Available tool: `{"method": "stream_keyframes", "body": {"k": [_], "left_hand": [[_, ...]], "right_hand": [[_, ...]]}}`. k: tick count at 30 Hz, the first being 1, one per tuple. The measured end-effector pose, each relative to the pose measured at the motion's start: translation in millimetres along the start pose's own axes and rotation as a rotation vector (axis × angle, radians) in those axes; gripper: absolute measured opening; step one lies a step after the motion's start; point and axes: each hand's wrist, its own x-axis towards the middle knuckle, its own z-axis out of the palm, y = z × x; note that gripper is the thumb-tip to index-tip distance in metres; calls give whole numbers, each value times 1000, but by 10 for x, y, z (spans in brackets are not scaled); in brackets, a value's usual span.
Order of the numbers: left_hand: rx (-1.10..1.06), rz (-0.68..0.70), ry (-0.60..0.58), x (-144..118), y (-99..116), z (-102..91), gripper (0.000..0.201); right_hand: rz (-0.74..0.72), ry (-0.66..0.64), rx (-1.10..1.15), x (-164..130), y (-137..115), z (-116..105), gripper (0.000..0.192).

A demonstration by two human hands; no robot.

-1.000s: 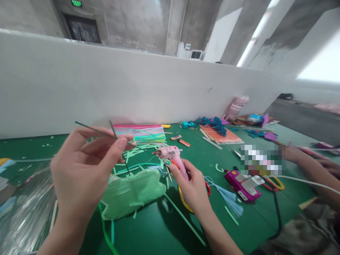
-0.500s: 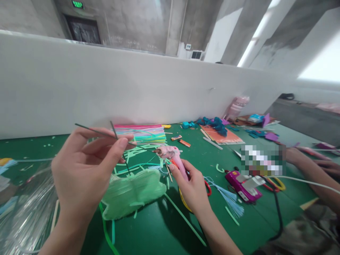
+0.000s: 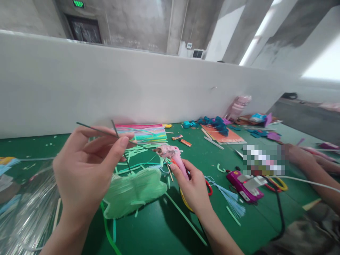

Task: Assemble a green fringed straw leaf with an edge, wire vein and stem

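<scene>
My left hand [image 3: 87, 166] is closed, pinching two thin dark green wires [image 3: 97, 130] that cross between thumb and fingers. One wire runs down to a fuzzy light green, leaf-like piece [image 3: 136, 191]; whether that piece hangs from it or rests on the table, I cannot tell. My right hand [image 3: 193, 189] is wrapped around the handle of a pink hot glue gun [image 3: 172, 154]. Its nozzle points left and meets, or nearly meets, the tip of the other wire. Red-and-yellow handled scissors [image 3: 186, 202] lie partly hidden behind my right hand.
A bundle of coloured pipe cleaners [image 3: 148, 132] lies against the white partition [image 3: 132, 85]. At right are a purple power strip [image 3: 244, 186] with cables, a blue tassel [image 3: 233, 202] and another person's arm [image 3: 308, 159]. Clear plastic wrapping [image 3: 34, 212] sits at left.
The view has shifted very slightly. Both hands keep their grips, and the nozzle stays by the wire tip.
</scene>
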Motion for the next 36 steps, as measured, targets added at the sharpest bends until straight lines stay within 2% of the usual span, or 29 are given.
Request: {"method": "stream_keyframes", "body": {"k": [36], "left_hand": [[23,-6,5,9,0,4,21]], "right_hand": [[43,2,30,5,-20,-21,34]]}}
